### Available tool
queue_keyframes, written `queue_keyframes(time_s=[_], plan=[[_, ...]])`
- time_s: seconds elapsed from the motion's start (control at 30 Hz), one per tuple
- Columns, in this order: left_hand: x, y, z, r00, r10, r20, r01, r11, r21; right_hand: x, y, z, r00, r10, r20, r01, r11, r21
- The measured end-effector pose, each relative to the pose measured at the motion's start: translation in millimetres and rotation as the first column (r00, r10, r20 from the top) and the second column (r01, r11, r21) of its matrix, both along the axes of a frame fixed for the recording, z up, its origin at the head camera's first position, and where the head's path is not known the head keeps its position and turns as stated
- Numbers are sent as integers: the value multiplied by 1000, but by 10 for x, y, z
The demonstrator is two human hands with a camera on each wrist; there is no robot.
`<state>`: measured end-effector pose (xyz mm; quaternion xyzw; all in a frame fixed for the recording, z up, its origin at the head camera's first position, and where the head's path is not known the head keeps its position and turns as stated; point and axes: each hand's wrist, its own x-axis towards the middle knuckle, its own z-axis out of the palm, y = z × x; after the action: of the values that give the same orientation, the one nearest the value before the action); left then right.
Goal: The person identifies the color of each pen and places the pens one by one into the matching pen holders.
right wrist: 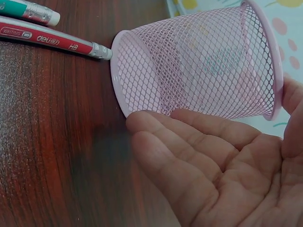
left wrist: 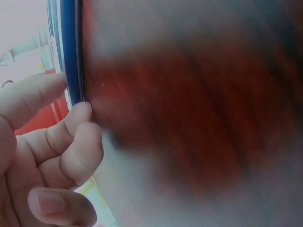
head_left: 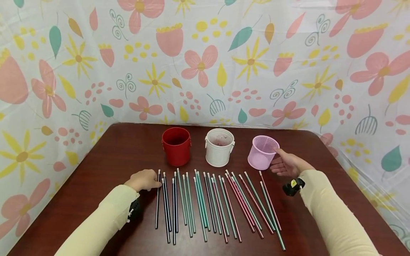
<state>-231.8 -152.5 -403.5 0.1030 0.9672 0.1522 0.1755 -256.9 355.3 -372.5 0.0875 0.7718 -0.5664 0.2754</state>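
My left hand (head_left: 144, 180) is at the leftmost dark blue pencil (head_left: 157, 206), gripping it near its eraser end. In the left wrist view, thumb and fingertips meet at the blue pencil (left wrist: 72, 52), and the other fingers curl below. My right hand (head_left: 288, 163) rests beside the pink mesh pencil holder (head_left: 261, 156). Close up, its thumb lies against the rim of the mesh holder (right wrist: 189, 61), while the straight fingers reach along the wall, palm showing. Dark blue, green and red pencils (head_left: 217, 206) lie in a spread row between the hands, eraser ends away from me.
A red bucket (head_left: 177, 153) and a white bucket (head_left: 219, 153) stand left of the pink holder, behind the pencils. The brown table (head_left: 105, 160) ends at a flower-patterned cloth (head_left: 205, 99). In the right wrist view, a red pencil's eraser end (right wrist: 102, 51) lies by the holder's base.
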Motion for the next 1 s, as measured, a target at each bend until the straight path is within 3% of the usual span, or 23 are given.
queue_keyframes(time_s=[0.33,0.7,0.83,1.0], plan=[[-11,-34,55,999,-1,53,1,1000,7,-18,29,-23,999,51,15,-51,999,-14],[-50,-38,104,995,-13,104,13,1000,0,-83,152,-1,994,93,58,-95,994,49],[-54,-48,171,996,-14,86,11,999,42,-88,156,-4,993,90,71,-93,995,34],[-86,-101,338,998,-69,-11,70,981,179,-99,145,-8,995,84,51,-85,996,18]])
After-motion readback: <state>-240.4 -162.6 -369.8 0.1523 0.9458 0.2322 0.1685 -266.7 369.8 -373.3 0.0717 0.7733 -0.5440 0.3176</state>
